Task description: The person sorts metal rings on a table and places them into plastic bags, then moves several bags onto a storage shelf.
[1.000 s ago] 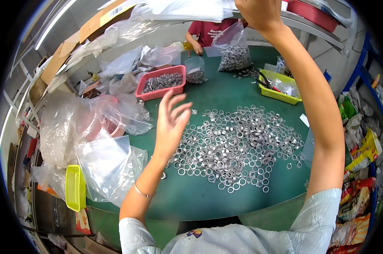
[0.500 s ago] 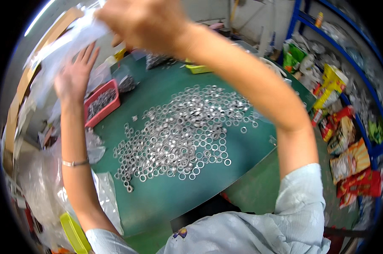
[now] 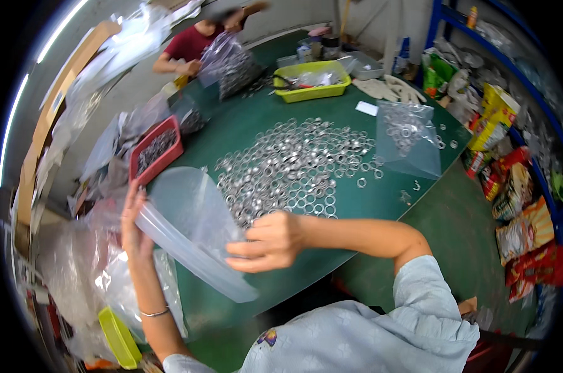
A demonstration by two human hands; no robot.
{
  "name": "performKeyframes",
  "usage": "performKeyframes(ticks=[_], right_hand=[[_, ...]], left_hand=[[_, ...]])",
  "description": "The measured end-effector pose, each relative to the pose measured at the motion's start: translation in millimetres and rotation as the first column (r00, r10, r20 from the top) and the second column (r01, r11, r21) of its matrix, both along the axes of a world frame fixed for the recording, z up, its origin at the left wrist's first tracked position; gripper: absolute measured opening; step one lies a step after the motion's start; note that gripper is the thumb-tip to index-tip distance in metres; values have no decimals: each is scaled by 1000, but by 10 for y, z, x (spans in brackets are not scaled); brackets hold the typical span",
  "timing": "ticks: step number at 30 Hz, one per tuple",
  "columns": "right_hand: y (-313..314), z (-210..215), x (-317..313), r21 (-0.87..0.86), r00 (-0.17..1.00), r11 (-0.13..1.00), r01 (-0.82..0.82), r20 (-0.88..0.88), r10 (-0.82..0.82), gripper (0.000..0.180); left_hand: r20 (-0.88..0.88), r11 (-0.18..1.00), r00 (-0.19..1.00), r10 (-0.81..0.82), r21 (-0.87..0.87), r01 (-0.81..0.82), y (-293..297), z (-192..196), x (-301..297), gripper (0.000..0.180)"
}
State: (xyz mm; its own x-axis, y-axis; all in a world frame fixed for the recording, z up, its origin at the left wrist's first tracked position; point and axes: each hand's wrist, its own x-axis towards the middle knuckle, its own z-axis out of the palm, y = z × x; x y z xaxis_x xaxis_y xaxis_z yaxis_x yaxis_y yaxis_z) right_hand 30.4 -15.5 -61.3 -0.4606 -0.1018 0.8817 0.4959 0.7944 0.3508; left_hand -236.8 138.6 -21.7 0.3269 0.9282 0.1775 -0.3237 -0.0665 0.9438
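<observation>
A translucent sheet-like plastic piece [image 3: 200, 248] with a curved, band-like edge is held tilted above the near left of the table; whether it is a bag or a thin tub I cannot make out. My left hand [image 3: 134, 227] grips its left edge. With bent fingers, my right hand [image 3: 269, 242] pinches its right side. Behind and partly under it, many loose metal rings [image 3: 294, 158] lie spread over the green table [image 3: 368, 217].
A red tray of small grey parts [image 3: 177, 146] stands at the left, a yellow-green tray [image 3: 312, 93] at the back. A clear bag with rings [image 3: 409, 137] lies at the right. Across the table a co-worker [image 3: 191, 46] handles a bag of grey parts [image 3: 232, 68]. Blue shelves [image 3: 440, 25] stand right.
Both hands have come down from the upper left, bringing the translucent plastic piece over the near left of the table. The co-worker and the clear bag of rings are now uncovered.
</observation>
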Motion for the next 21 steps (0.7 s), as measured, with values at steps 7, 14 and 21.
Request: performKeyframes(ticks=[7,14,21], right_hand=[[-401,-363,-237,-195,975,972,-131,-201,91,22],[-264,-477,-305,-538,797,837,101,-460,-392,23],[-279,-1223,-744,-527,603,-293,-798,-705,-373,52]], left_hand=[[98,749,920,-380,-550,369,-1157,-1009,-188,70],[-11,739,873,-488,-537,407,-1840,-1233,-598,76],[307,868,833,461,-349,-353,-2140,-1369,-1018,68]])
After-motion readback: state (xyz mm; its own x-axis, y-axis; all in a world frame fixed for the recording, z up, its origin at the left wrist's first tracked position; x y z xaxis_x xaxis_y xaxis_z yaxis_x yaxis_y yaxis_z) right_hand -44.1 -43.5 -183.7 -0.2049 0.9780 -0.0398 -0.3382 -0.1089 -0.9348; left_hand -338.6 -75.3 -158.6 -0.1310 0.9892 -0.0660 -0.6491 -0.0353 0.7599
